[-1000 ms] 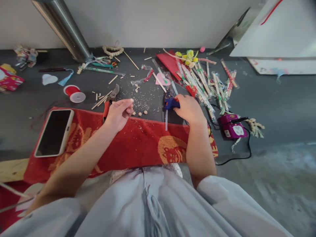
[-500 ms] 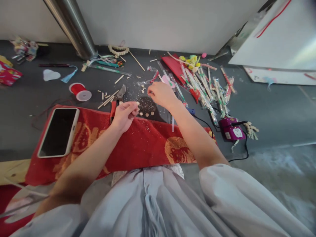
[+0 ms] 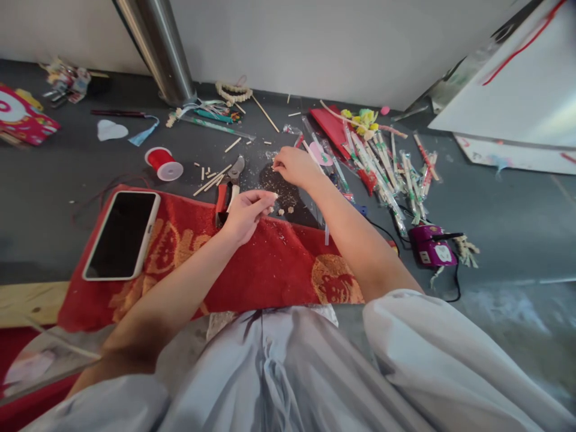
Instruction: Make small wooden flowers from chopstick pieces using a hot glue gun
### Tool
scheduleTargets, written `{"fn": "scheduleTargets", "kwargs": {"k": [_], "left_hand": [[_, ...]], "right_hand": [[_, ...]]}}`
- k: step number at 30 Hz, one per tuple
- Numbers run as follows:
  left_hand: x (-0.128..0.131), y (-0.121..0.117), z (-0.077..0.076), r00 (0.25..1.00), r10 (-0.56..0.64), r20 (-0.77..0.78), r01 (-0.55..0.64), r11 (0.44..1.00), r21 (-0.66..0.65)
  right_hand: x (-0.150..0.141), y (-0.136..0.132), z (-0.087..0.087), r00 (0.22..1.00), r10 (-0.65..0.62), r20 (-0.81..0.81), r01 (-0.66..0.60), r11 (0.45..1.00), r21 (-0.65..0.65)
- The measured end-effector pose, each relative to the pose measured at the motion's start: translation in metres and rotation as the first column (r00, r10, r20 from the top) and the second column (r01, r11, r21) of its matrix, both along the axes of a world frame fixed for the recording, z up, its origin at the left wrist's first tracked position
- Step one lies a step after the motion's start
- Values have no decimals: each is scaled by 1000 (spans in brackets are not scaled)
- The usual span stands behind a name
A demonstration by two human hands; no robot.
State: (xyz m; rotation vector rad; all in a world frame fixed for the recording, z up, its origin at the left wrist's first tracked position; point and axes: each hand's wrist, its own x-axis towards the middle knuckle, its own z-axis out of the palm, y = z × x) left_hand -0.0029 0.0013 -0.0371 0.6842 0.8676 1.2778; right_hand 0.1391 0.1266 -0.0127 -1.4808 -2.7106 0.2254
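My left hand [image 3: 246, 217] is closed, thumb and forefinger pinching a small pale piece [image 3: 275, 196], perhaps made of bits of stick. My right hand [image 3: 297, 167] reaches down to the dark tabletop with its fingers pinched together, right where short cut bits of stick lie. What sits between those fingertips is too small to make out. Small pale flower-shaped pieces [image 3: 281, 212] lie just beyond the towel's edge, among crumbs. Close to my left hand are pliers-like cutters [image 3: 234, 171] with red and white handles, and several thin wooden sticks [image 3: 215, 180].
A red towel [image 3: 265, 264] runs along the front edge, with a phone [image 3: 122, 235] on it. At left stands a spool of red thread [image 3: 162, 163]. Wrapped stick packets [image 3: 373, 162] and a purple power adapter [image 3: 432, 246] with cable lie right. A metal post [image 3: 164, 60] rises behind.
The view has swung, so everything appears farther right. Against the table, my right hand has moved left onto the short stick bits. My left hand still pinches its pale piece.
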Motion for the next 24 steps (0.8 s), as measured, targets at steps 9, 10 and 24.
{"fn": "scheduleTargets", "kwargs": {"k": [9, 10, 24], "left_hand": [[0, -1, 0, 1000, -16, -19, 16, 1000, 21], [0, -1, 0, 1000, -18, -19, 19, 1000, 22], [0, -1, 1, 1000, 3, -6, -3, 999, 39]], "right_hand": [[-2, 14, -2, 1000, 16, 4, -16, 999, 33], [-2, 15, -2, 1000, 25, 12, -25, 999, 37], [8, 8, 13, 977, 17, -214, -21, 1000, -13]]}}
